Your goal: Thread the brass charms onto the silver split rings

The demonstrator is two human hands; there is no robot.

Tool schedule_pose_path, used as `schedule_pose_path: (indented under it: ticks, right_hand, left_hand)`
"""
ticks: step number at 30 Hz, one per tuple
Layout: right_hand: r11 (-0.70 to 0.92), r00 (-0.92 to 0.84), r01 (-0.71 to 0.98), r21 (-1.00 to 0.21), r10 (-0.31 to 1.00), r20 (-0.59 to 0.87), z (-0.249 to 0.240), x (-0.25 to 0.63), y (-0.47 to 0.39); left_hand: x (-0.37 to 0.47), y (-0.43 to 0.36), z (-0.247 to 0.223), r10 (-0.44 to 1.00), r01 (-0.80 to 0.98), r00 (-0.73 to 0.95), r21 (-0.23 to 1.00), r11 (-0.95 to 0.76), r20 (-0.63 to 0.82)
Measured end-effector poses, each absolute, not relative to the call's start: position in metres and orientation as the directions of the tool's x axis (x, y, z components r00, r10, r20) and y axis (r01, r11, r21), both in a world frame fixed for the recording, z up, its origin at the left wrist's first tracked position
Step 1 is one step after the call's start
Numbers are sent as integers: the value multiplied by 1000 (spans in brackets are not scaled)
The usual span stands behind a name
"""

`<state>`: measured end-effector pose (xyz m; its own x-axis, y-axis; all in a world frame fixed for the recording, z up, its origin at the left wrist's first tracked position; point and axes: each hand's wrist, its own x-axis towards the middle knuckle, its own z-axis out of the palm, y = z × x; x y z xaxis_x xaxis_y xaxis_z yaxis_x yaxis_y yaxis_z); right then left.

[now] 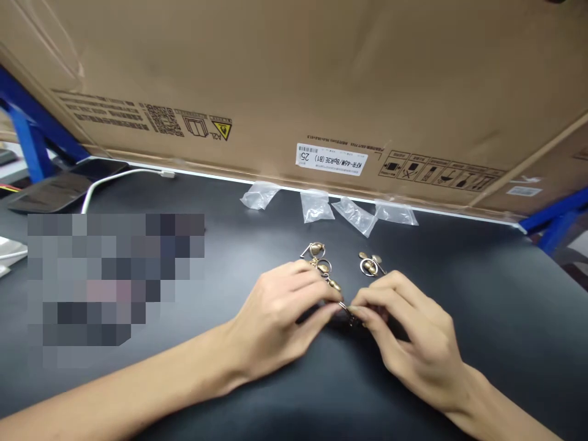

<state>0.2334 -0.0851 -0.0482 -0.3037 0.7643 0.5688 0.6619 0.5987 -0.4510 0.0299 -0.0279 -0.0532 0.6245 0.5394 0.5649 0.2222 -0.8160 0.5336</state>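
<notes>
My left hand [285,315] pinches a small metal ring [342,305] between thumb and forefinger. Close beside it, my right hand [416,340] is closed on the other side of the same piece, where a small dark part hangs at the fingertips. Just beyond my left hand lie bronze-coloured metal pieces with rings [323,267], partly hidden by the fingers. Another cluster of bronze pieces on a ring [369,266] rests on the dark table [220,245], behind my right hand.
Several clear plastic bags [316,206] lie along the table's back edge, before a large cardboard box [275,73]. A white cable [124,174] and a black device [64,187] are at the back left. Blue frame bars [558,214] flank the box. A pixelated area covers the left.
</notes>
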Motion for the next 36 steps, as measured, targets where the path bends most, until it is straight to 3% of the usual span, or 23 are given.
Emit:
schedule_pose_path:
  ticks: [4, 10, 13, 17, 22, 24, 27, 33, 36]
  right_hand:
    - [616, -330, 683, -393, 740, 586, -48, 233, -84]
    - [593, -300, 709, -381, 744, 597, -48, 236, -82]
    - [609, -319, 716, -341, 720, 616, -48, 239, -82]
    - [648, -407, 740, -182, 647, 645, -48, 240, -81]
    - [701, -470, 705, -106, 574, 671, -50, 238, -81]
    - [700, -435, 699, -146, 579, 690, -49, 236, -82]
    - [640, -321, 701, -314, 677, 663, -45, 236, -84]
    - [624, -449, 545, -560, 781, 434, -34, 239, -86]
    - [442, -427, 612, -656, 883, 195, -31, 241, -86]
  left_hand:
    - [31, -29, -51, 710, 331, 506, 650, -684, 490]
    - [28, -25, -54, 455, 241, 604, 395, -887, 654]
    - [28, -26, -52, 571, 282, 540, 506, -815, 618]
    - [32, -35, -45, 786, 326, 424, 735, -595, 449]
    - [35, -42, -40, 834, 304, 381, 798, -521, 400]
    - [35, -42, -41, 817, 270, 405, 799, -537, 411]
    - [33, -42, -43, 778, 208, 461, 801, -562, 427]
    - [30, -45, -40, 669, 114, 612, 789, -604, 423]
    - [30, -41, -41, 673, 148, 595, 763, -629, 440]
